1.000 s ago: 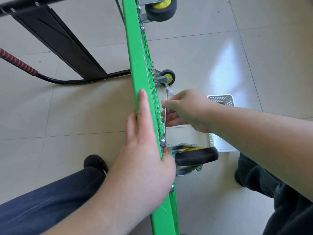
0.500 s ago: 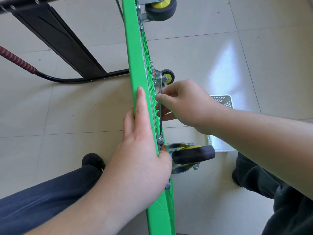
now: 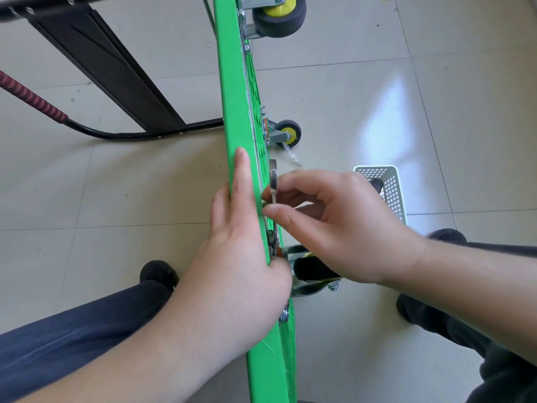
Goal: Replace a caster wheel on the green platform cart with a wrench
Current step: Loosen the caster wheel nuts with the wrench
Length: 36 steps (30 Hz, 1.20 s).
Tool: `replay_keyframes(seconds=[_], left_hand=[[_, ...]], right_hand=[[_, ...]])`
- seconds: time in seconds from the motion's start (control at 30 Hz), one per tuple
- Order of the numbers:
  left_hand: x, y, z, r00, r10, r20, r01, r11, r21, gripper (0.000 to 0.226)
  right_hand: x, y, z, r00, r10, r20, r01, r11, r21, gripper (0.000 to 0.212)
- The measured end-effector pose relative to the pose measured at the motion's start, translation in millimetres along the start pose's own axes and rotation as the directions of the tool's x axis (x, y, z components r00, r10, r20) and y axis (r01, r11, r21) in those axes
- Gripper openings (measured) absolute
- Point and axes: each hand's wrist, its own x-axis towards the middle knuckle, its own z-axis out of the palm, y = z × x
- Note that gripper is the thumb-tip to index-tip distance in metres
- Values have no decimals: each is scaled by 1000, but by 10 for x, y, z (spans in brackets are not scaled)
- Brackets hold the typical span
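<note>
The green platform cart stands on its side edge, running up the middle of the head view. My left hand lies against its top edge with fingers straight and the thumb by the near caster's plate. My right hand pinches a slim metal wrench between thumb and fingers. The wrench runs along the cart's underside down to a bolt at the near caster, a black wheel in a silver bracket, partly hidden behind my right hand.
Two more yellow-hubbed casters stick out further along the cart. A white perforated basket stands on the tiled floor to the right. The cart's black folded handle with a red grip lies left. My knees flank the cart.
My right hand has swung the wrench in toward the cart's underside and slid down its shaft, so the free end now shows above my fingers. My left hand stays on the cart edge.
</note>
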Motion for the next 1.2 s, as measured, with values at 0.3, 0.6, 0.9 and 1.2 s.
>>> replay_keyframes(seconds=[0.3,0.6,0.9,1.2], left_hand=[[6,-51,38,1000,29,-12,-29,999,18,123],[-6,-36,9,1000,13,22,-13,1000,14,121],[4,-49,21,1000,19,17,-20,1000,24,119],[2,-24,-6,1000,18,16,-19,1000,19,119]], right_hand=[[381,119,-109,966,218,-137,-198,969,145,12],[647,333,-121,836,538,-107,-467,799,378,18],[672,469,-9,779,627,-13,-591,740,321,21],[655,484,63,769,637,52,-616,716,328,21]])
